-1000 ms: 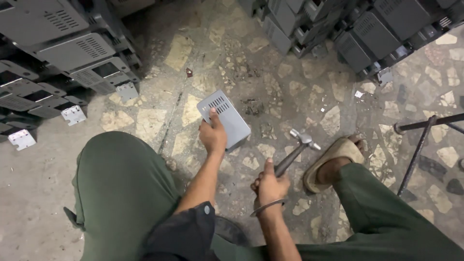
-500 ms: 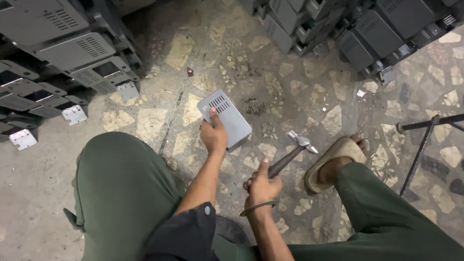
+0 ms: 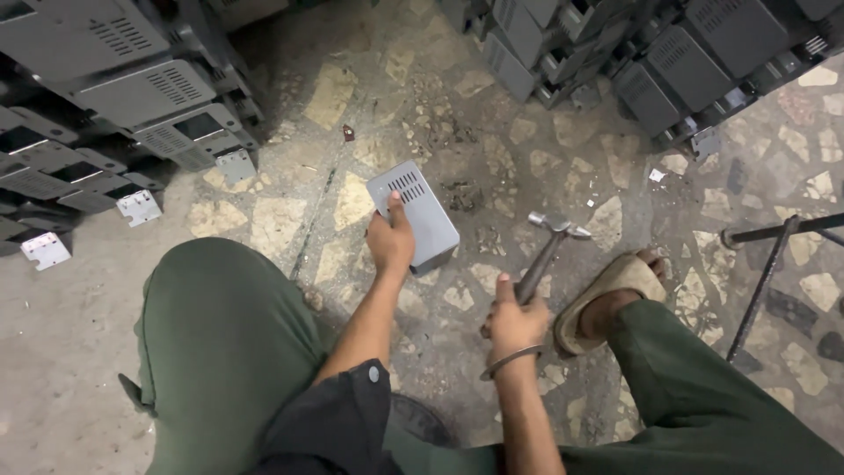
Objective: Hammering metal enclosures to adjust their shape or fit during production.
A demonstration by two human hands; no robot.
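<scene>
Worn stone flooring (image 3: 422, 97), patched in pale irregular pieces, spreads between two heaps of grey metal casings (image 3: 132, 97) — one at the upper left, another at the upper right (image 3: 668, 62). On the floor between the green-trousered knees lies a small grey vented metal box (image 3: 413, 215); the left hand (image 3: 391, 242) presses on its near edge, thumb laid up its top. The right hand (image 3: 514, 321) is closed around a hammer (image 3: 545, 251) handle — head raised, just beside a sandalled foot (image 3: 611, 295).

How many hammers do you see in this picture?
1. The hammer is held in the right hand, its head raised over the stone floor, right of the grey metal box under the left hand. Others may be hidden.
</scene>
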